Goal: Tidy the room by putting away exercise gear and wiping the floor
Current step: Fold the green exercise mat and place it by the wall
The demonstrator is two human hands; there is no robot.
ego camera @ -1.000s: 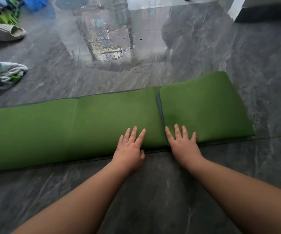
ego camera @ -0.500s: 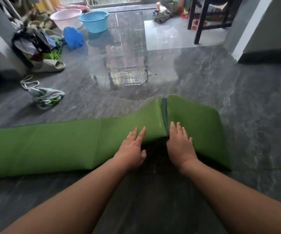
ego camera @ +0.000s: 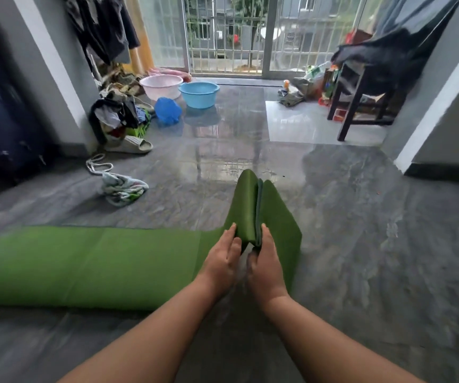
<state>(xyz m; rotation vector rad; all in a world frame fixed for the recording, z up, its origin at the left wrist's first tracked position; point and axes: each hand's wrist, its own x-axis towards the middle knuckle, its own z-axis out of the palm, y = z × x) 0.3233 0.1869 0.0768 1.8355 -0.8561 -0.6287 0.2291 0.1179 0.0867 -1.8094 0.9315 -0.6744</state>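
A long green exercise mat [ego camera: 90,264] lies folded lengthwise on the grey marble floor [ego camera: 360,244], running from the left edge to the centre. Its right end is raised into a peaked fold [ego camera: 246,205] with a dark seam at the top. My left hand [ego camera: 221,261] presses flat on the left face of that fold. My right hand [ego camera: 264,264] presses on the right face, fingers near the seam. The two hands squeeze the fold between them.
A crumpled cloth with a cord [ego camera: 122,187] lies on the floor to the left. Farther back are a slipper [ego camera: 133,146], a clothes pile [ego camera: 117,117], a pink basin [ego camera: 160,87], a blue basin [ego camera: 199,94] and a blue bag [ego camera: 167,110]. A dark stool [ego camera: 360,98] stands back right.
The mat's right end has risen from flat on the floor into a steep peak between my hands. My hands have come closer together. The view has tilted up, showing the room.
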